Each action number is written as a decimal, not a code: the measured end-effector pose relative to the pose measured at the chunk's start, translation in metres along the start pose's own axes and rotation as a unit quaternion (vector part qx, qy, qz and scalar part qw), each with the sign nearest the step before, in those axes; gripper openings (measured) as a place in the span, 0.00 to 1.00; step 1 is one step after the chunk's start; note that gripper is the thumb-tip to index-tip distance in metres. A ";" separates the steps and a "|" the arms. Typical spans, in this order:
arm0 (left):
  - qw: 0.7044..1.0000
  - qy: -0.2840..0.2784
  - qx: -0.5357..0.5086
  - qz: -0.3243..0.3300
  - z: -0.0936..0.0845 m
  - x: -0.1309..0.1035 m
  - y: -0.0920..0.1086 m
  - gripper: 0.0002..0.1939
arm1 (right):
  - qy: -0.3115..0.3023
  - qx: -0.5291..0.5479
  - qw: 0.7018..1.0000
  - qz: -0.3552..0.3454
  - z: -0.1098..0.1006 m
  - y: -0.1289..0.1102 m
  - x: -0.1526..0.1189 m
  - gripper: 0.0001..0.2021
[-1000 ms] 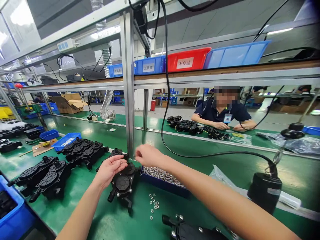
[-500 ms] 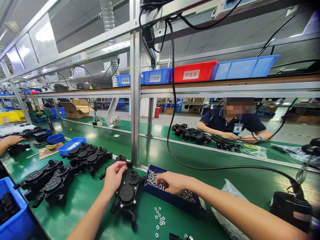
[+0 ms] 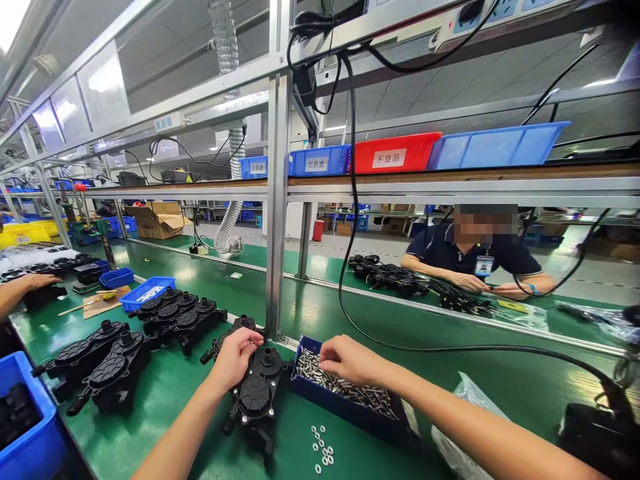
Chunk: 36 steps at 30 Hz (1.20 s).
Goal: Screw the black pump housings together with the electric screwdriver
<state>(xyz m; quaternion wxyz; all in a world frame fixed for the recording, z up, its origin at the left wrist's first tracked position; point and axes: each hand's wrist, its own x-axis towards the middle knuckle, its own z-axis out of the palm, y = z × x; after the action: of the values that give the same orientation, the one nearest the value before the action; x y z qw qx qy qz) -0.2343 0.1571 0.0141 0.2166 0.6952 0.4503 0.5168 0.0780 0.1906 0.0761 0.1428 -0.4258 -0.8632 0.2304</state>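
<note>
My left hand (image 3: 237, 357) is over a black plastic housing (image 3: 256, 390) with round ribbed covers and screws around its rim. Thumb and fingers are pinched together near the housing's upper end; whatever lies between them is too small to name. My right hand (image 3: 353, 360) hovers just over a dark blue box (image 3: 345, 405) full of loose metal screws (image 3: 367, 395). Its fingers are curled in a pinch, and their tips hide what they hold, if anything. Several small silver nuts (image 3: 326, 460) lie on the green bench right of the housing.
More black housings (image 3: 117, 367) stand to the left, beside a blue tray (image 3: 149, 292) and a blue bin (image 3: 27, 427). A metal post (image 3: 276, 267) rises behind the housing. A black cable (image 3: 450, 348) crosses the bench. A co-worker (image 3: 475, 260) sits opposite; another person's hand (image 3: 37, 281) is far left.
My right hand has risen out of the screws to just above them. My left hand keeps its pinch by the housing. The whole view has shifted slightly.
</note>
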 end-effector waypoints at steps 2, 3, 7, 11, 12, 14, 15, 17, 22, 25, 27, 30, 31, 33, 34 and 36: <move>0.999 -0.011 0.035 0.011 -0.002 -0.001 0.001 0.13 | 0.009 0.038 0.999 -0.014 0.004 -0.011 0.007 0.09; 0.998 -0.019 0.051 0.015 -0.003 -0.001 0.002 0.14 | 0.009 0.060 0.998 -0.020 0.008 -0.017 0.010 0.09; 0.994 -0.062 0.091 0.018 -0.009 -0.003 0.004 0.21 | 0.016 0.111 0.993 -0.026 0.028 -0.041 0.025 0.09; 0.990 -0.094 0.110 0.006 -0.012 -0.005 0.007 0.29 | 0.020 0.104 0.994 -0.012 0.032 -0.052 0.037 0.07; 0.988 -0.098 0.116 0.001 -0.012 -0.005 0.007 0.30 | 0.014 0.101 0.995 -0.008 0.030 -0.054 0.039 0.08; 0.985 -0.105 0.137 -0.009 -0.012 -0.006 0.009 0.32 | 0.000 0.098 0.995 -0.001 0.027 -0.055 0.042 0.10; 0.983 -0.109 0.149 -0.012 -0.012 -0.006 0.009 0.32 | -0.005 0.098 0.995 0.001 0.026 -0.055 0.043 0.10; 0.978 -0.121 0.169 -0.017 -0.013 -0.006 0.011 0.32 | -0.004 0.097 0.995 0.007 0.026 -0.056 0.045 0.09; 0.974 -0.136 0.178 -0.018 -0.013 -0.006 0.015 0.31 | -0.021 0.072 0.997 0.025 0.028 -0.062 0.043 0.07; 0.977 -0.125 0.174 -0.015 -0.012 -0.007 0.018 0.29 | -0.031 0.025 0.999 0.034 0.023 -0.063 0.042 0.15; 0.981 -0.092 0.170 0.006 -0.014 -0.007 0.018 0.27 | -0.022 -0.018 0.999 0.043 0.018 -0.060 0.041 0.19; 0.984 0.026 0.168 0.044 -0.024 -0.004 0.015 0.24 | -0.033 -0.085 0.994 0.064 0.012 -0.051 0.040 0.14; 0.981 0.077 0.172 0.053 -0.030 -0.003 0.012 0.23 | -0.048 -0.100 0.991 0.068 0.012 -0.048 0.039 0.09; 0.965 0.167 0.193 0.059 -0.045 -0.001 0.006 0.22 | -0.081 -0.116 0.988 0.068 0.014 -0.043 0.036 0.03; 0.956 0.199 0.207 0.051 -0.054 0.000 0.002 0.22 | -0.092 -0.118 0.987 0.065 0.016 -0.042 0.034 0.03; 0.944 0.229 0.238 0.013 -0.069 0.001 -0.006 0.23 | -0.098 -0.120 0.986 0.060 0.019 -0.042 0.031 0.03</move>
<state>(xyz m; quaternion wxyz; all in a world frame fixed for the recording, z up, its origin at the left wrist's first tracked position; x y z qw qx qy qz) -0.2992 0.1498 0.0359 -0.0706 0.5953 0.5889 0.5421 0.0234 0.1881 0.0833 -0.0086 -0.4659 -0.8675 0.1741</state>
